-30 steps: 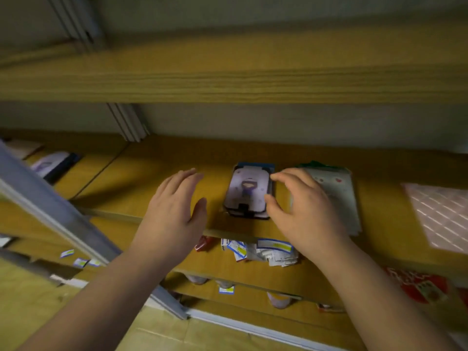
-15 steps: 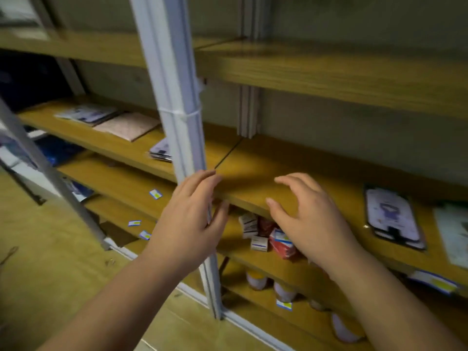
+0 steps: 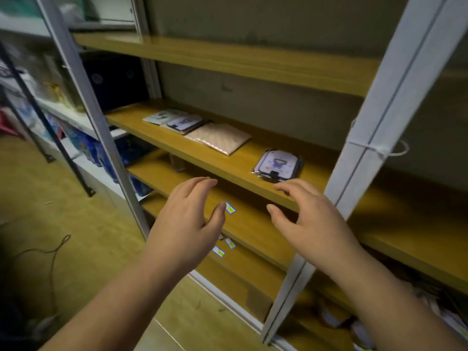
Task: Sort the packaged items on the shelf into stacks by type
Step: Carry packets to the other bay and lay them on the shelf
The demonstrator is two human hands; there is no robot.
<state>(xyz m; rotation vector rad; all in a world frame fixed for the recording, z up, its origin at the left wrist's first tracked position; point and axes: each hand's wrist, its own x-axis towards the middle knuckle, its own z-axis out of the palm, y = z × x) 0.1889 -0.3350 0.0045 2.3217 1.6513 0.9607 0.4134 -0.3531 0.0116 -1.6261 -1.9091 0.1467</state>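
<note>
Hovering empty before the yellow wooden shelf [image 3: 228,158]: both hands.
Left hand [image 3: 187,221] and right hand [image 3: 307,219] had relaxed, unclenched fingers; purple-printed plastic-wrapped packet [image 3: 278,165] lay on that shelf, just beyond the right fingertips.

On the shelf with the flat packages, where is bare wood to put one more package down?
Bare wood lies between the pink quilted pack and the purple-printed pack, and in front of both along the shelf's front edge. The far left is crowded: two printed packs overlap beside the pink one. Both hands hover empty before the shelf.
</note>
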